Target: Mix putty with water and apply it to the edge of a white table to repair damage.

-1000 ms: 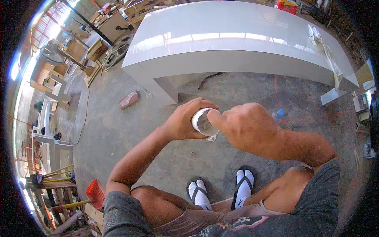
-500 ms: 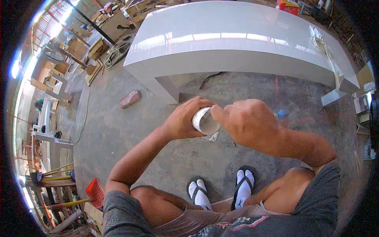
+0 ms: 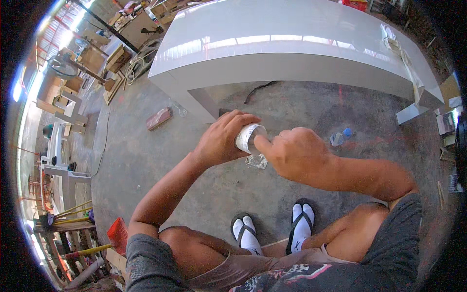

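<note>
My left hand (image 3: 224, 137) is wrapped around a white round tub (image 3: 244, 138), held tilted in front of me with its open mouth turned toward my right hand. My right hand (image 3: 297, 155) is closed right at the tub's mouth, one digit pointing to or just inside the rim. Whatever the right fingers may grip is hidden behind the hand. The tub's inside shows only as a greyish patch. On the floor just beyond the tub lies a crumpled clear plastic piece (image 3: 256, 162).
A large glossy white table (image 3: 292, 68) stands ahead, a cloth (image 3: 406, 63) draped on its right end. On the floor lie a reddish block (image 3: 159, 118) and a plastic bottle with a blue cap (image 3: 340, 137). At lower left is a red dustpan (image 3: 117, 235).
The tub has turned, so its mouth faces more to the right. Both hands sit slightly further left, and the floor bottle is more exposed beyond my right hand.
</note>
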Tool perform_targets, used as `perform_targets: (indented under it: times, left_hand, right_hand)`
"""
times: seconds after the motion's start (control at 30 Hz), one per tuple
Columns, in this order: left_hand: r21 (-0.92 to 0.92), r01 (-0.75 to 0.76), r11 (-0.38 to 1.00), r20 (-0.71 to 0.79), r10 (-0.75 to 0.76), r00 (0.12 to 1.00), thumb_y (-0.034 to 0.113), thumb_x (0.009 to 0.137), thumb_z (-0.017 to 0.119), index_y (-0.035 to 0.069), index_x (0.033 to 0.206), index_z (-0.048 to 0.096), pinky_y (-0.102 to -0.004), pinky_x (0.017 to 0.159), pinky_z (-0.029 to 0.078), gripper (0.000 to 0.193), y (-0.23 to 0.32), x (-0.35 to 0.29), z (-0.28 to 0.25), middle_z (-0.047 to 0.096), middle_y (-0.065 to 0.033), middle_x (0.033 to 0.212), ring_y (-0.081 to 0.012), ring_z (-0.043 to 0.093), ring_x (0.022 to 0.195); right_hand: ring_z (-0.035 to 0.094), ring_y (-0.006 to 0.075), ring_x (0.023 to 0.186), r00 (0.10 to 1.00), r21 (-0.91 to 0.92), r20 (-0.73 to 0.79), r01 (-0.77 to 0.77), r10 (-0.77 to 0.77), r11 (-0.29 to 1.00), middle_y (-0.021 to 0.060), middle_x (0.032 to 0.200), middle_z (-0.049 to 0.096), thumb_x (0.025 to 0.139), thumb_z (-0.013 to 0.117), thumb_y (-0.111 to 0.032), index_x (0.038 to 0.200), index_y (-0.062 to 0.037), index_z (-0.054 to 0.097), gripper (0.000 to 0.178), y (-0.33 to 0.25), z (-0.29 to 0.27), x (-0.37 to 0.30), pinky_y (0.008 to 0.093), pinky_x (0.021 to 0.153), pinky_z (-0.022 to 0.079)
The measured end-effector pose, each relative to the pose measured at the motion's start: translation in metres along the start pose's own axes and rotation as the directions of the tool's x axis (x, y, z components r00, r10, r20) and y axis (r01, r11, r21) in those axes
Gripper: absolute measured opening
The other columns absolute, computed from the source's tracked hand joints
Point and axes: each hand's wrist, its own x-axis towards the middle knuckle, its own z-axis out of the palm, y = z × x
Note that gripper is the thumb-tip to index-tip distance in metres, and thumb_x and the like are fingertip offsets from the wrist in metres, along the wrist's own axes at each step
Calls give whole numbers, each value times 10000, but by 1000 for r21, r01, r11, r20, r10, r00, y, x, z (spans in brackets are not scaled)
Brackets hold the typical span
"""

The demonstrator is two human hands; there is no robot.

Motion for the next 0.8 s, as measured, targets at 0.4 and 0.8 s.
perform_targets:
  times: [0.4,0.8]
  left_hand:
    - [-67,58,996,-27,-60,998,171,645,970,87,1339,589,-468,1010,525,796,1,2,2,653,-123,1262,-379,638,1183]
    - [-90,-21,996,-110,11,994,182,648,977,98,1313,604,-444,983,541,767,-2,4,5,667,-119,1262,-368,652,1180]
  right_hand:
    - [741,313,597,993,-11,103,-63,64,998,145,655,698,980,631,-231,1091,-65,583,205,6,-13,13,462,498,558]
    - [733,359,613,992,41,70,-108,105,993,149,648,689,1026,616,-282,1103,-82,550,225,9,-19,17,491,504,551]
